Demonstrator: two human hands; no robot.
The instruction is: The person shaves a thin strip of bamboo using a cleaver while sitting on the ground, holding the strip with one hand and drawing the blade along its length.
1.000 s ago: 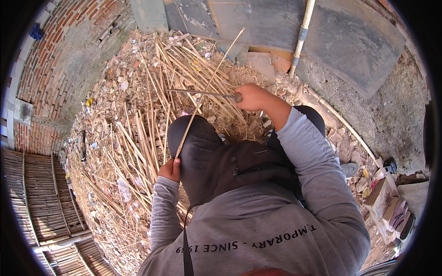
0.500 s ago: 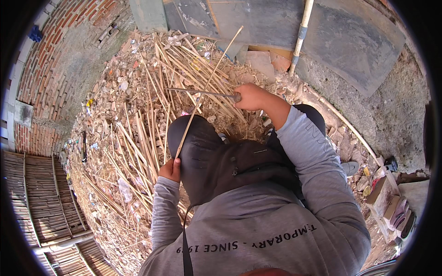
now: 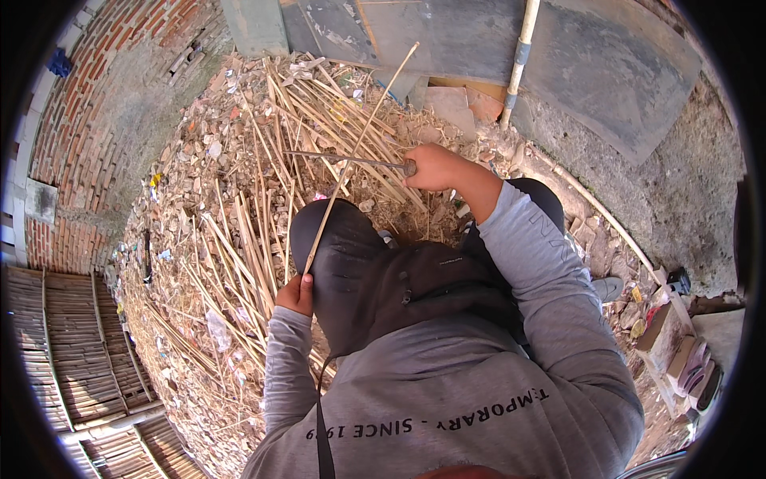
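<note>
My left hand (image 3: pixel 296 294) is closed around the lower end of a long, thin bamboo strip (image 3: pixel 369 128), beside my left knee. The strip slants up and away to the right, over the debris. In my right hand (image 3: pixel 435 168), closed on its handle, is a long knife (image 3: pixel 363 160). Its narrow dark blade points left and crosses the bamboo strip around the middle; whether the two touch I cannot tell. Most of the handle is hidden in my fist. Several loose bamboo strips (image 3: pixel 254 231) lie on the ground to the left of and beyond my knees.
Rubble and shavings (image 3: pixel 179 231) cover the ground. Grey panels (image 3: pixel 598 72) and an upright pole (image 3: pixel 520 68) stand at the far side. A brick wall (image 3: pixel 96 104) and a slatted bamboo panel (image 3: pixel 88 343) are on the left. Sandals (image 3: pixel 692 369) sit at right.
The bamboo strip's far end and the knife have shifted very slightly to the left. Both hands keep their hold.
</note>
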